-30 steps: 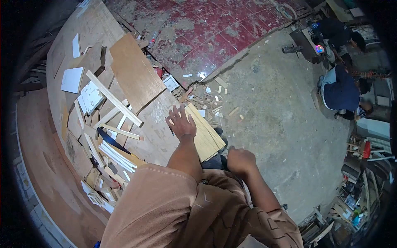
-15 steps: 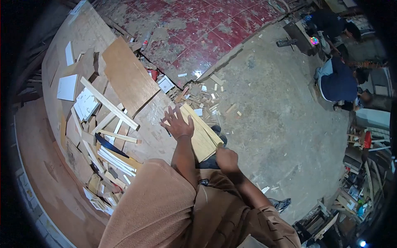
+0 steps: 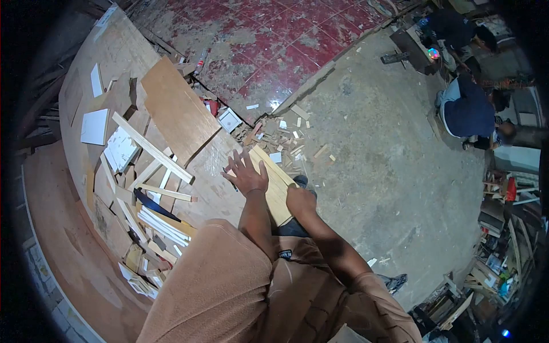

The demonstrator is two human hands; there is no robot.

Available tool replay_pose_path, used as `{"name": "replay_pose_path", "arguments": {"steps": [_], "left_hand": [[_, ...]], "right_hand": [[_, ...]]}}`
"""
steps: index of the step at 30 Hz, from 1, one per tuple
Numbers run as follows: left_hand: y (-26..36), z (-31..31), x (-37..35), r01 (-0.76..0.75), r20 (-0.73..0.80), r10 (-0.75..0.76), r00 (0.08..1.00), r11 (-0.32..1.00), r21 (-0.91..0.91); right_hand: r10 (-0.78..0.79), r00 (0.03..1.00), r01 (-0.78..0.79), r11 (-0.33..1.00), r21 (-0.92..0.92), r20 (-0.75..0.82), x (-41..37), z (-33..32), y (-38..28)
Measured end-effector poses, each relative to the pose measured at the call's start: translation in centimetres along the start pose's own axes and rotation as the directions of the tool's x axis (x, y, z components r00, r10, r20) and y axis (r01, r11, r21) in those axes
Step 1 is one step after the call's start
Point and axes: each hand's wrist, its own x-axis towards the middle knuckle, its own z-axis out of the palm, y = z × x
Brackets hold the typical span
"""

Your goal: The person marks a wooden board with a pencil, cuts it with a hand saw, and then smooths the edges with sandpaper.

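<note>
A stack of pale yellow wooden boards (image 3: 273, 174) lies at the edge of a big plywood worktop (image 3: 217, 188). My left hand (image 3: 247, 172) rests flat on the boards' left side with the fingers spread. On the near end of the same boards sits my right hand (image 3: 299, 200), its fingers curled over the edge. A small dark object, too small to name, pokes out under my left hand.
Wood strips, white panels (image 3: 96, 126) and a brown board (image 3: 177, 108) clutter the worktop to the left. Offcuts (image 3: 286, 134) litter the concrete floor. Two persons (image 3: 469, 111) crouch at the far right beside tools and stacked material.
My right hand has moved up from beside my body onto the near end of the yellow boards. My left hand has stayed on the boards.
</note>
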Motion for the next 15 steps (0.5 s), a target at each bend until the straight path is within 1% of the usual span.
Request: {"name": "replay_pose_path", "arguments": {"steps": [2, 4, 6, 9, 11, 13, 14, 15], "left_hand": [[0.1, 0.2, -0.1, 0.003, 0.003, -0.003, 1.0, 1.0, 0.001], [-0.1, 0.2, 0.0, 0.011, 0.011, -0.011, 1.0, 1.0, 0.008], [0.0, 0.0, 0.0, -0.005, 0.001, 0.005, 1.0, 1.0, 0.022], [0.1, -0.3, -0.1, -0.015, -0.031, 0.015, 0.999, 1.0, -0.006], [0.0, -0.1, -0.2, -0.01, -0.025, 0.01, 1.0, 1.0, -0.006], [-0.1, 0.0, -0.2, -0.003, -0.029, 0.003, 1.0, 1.0, -0.004], [-0.1, 0.1, -0.4, -0.009, -0.035, 0.009, 0.999, 1.0, -0.015], [-0.1, -0.1, -0.1, -0.018, -0.046, 0.017, 0.999, 1.0, -0.023]], "right_hand": [[0.083, 0.993, -0.085, 0.996, 0.021, 0.086, -2.6, -1.7, 0.9], [0.064, 0.982, -0.075, 0.996, 0.053, 0.178, -6.4, -4.3, 2.2], [0.11, 0.968, -0.112, 0.994, -0.005, 0.224, -9.6, -8.7, 1.6], [0.144, 0.953, -0.144, 0.989, -0.022, 0.267, -9.3, -9.8, 1.1], [0.114, 0.955, -0.116, 0.993, -0.009, 0.275, -6.3, -7.3, 0.6], [0.102, 0.975, -0.107, 0.994, 0.014, 0.195, -2.2, -2.6, 0.3], [0.094, 0.976, -0.099, 0.995, 0.013, 0.197, -1.5, -1.8, 0.4], [0.082, 0.984, -0.085, 0.996, 0.01, 0.157, -0.8, -1.5, 0.0]]}}
